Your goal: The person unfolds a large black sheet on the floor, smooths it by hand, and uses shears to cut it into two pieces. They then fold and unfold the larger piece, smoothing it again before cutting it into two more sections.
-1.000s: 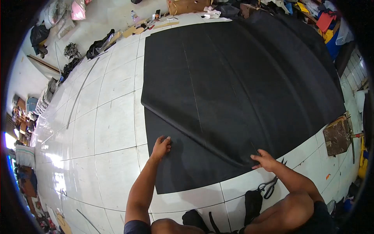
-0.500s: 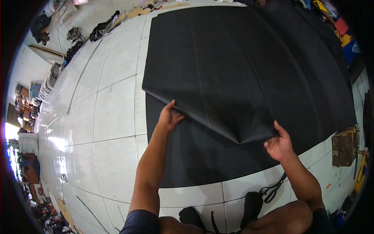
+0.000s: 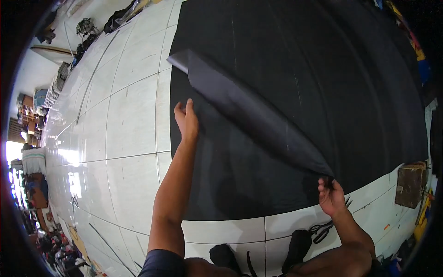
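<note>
A large black sheet (image 3: 221, 189), fabric or leatherette, covers much of the tiled floor in front of me. A loose upper layer (image 3: 258, 111) is folded over diagonally and blurred by motion. My right hand (image 3: 332, 198) pinches the lower right end of this layer near the sheet's front edge. Over the sheet's left edge, my left hand (image 3: 187, 120) has its fingers apart and holds nothing; the layer's upper left end is beyond it. Black scissors (image 3: 322, 231) lie on the tiles beside my right foot, partly behind my right forearm.
My feet (image 3: 297, 247) in black socks are close to the sheet's front edge. A worn brown block-like object (image 3: 410, 184) stands at the right. Thin strips (image 3: 94, 78) lie on the white tiles at the left, with piled goods (image 3: 55, 249) along the far left.
My left hand has let go of the layer's edge and moved up and left. The layer has swung up into a diagonal fold. My right hand, still gripping, has moved slightly down.
</note>
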Tool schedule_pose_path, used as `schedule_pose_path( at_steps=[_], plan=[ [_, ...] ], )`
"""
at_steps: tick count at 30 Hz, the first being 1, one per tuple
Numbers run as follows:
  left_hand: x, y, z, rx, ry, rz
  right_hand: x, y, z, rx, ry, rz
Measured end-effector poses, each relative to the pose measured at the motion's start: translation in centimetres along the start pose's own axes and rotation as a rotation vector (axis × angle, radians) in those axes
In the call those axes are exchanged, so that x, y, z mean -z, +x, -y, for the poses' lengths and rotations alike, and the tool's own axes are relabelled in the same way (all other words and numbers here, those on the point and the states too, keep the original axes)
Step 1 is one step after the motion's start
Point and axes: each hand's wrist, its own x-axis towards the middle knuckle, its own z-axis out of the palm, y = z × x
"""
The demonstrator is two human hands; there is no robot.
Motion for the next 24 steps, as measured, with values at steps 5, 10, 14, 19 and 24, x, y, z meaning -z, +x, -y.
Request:
schedule_pose_path(
  at_steps=[5,10,14,19,24],
  plan=[
    [-0.8,0.4,-0.5,0.311,-0.338,0.155,-0.7,-1.2,-0.9,0.021,-0.459,0.040],
    [-1.3,2.6,-1.4,0.321,-0.263,0.248,0.9,0.0,-0.8,0.098,-0.710,-0.014],
    [-0.8,3.9,-1.2,0.285,-0.293,0.310,0.5,0.4,-0.9,0.131,-0.744,-0.078],
    [2.6,3.3,-2.4,0.046,-0.370,0.388,0.5,1.4,0.1,0.297,-0.797,-0.200],
    [12.0,-2.3,-5.2,-0.014,-0.072,0.297,-0.3,0.5,1.4,0.407,-0.779,-0.151]
  ],
)
